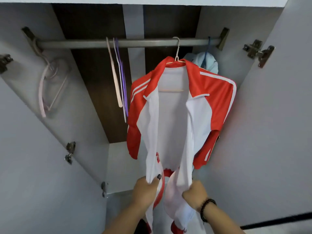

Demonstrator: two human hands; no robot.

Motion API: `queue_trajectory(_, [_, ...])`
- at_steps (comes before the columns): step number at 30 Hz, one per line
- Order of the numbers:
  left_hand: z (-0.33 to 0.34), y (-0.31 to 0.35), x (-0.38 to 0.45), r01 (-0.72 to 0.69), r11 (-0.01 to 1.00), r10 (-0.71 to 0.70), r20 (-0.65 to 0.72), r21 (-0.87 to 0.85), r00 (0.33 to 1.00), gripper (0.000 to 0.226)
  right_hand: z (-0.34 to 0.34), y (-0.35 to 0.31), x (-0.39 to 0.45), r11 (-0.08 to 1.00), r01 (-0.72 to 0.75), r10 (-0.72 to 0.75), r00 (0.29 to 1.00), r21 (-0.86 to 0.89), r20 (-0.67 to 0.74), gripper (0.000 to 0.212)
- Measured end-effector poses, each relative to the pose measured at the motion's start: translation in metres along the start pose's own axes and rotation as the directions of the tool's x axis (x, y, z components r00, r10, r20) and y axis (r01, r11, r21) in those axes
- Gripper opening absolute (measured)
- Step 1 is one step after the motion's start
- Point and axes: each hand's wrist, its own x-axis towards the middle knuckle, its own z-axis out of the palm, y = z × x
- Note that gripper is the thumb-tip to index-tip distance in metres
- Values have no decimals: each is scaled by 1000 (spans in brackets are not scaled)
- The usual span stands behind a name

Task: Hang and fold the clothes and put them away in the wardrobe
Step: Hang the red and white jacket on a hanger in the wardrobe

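Red-and-white zip-front track jacket (182,105) is observed hung on a pale plastic hanger (176,53), whose hook is seated over the grey metal wardrobe rail (84,43), right of centre. The jacket front is unzipped and spread open; the white lining is exposed between the two front panels. White stripes are noted along both red shoulders.

The left hand (145,190) is closed round the lower edge of the jacket's left-side front panel; the fabric is bunched in the fist and a dark-painted thumbnail is visible on top of the cloth. The right hand (194,195) is curled likewise round the lower edge of the other front panel, with cloth trailing below the fist. A dark beaded bracelet (206,209) is worn on the right wrist. Both panels are drawn downward and toward the camera, and the hands are held near one another but apart.

A light blue garment (208,62) is recorded behind the jacket, on a blue hanger at the rail's right end. Three unused hangers, pink, white and purple (118,78), are hung edge-on near mid-rail, just left of the jacket. Another pink hanger (49,85) is seen against the left inner wall, at the rail's left end. Metal hinges (258,51) are fixed to the opened white doors on either side.
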Motion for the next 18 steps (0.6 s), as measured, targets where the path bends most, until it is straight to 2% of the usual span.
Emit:
queue_trajectory(4, [-2, -19, -24, 43, 997, -39, 66, -56, 997, 11, 6, 24, -33, 996, -88, 88, 995, 11, 56, 27])
queue_trajectory(6, [-4, -26, -33, 67, 997, -63, 102, -39, 993, 17, 7, 29, -49, 992, -97, 93, 994, 82, 53, 21])
queue_trajectory(8, [-5, -32, -38, 91, 996, -91, 131, 8, 987, 28, 8, 34, -61, 984, -107, 99, 993, 140, 62, 25])
queue_trajectory(12, [-7, -48, -48, 41, 997, -51, 169, 64, 984, 24, 18, 49, -89, 972, -129, 107, 987, 194, 120, 28])
queue_trajectory(14, [-3, -60, -57, -2, 999, -3, 90, 54, 996, 38, 29, 58, -108, 961, -128, 94, 985, 245, 146, 26])
queue_trajectory(16, [-3, -70, -66, 21, 997, -27, -80, -75, 996, 47, 40, 65, -128, 934, -135, 89, 985, 332, 151, 24])
queue_trajectory(18, [-10, -78, -70, 0, 988, -40, -254, -154, 966, 46, 51, 73, -143, 908, -133, 89, 988, 396, 128, 29])
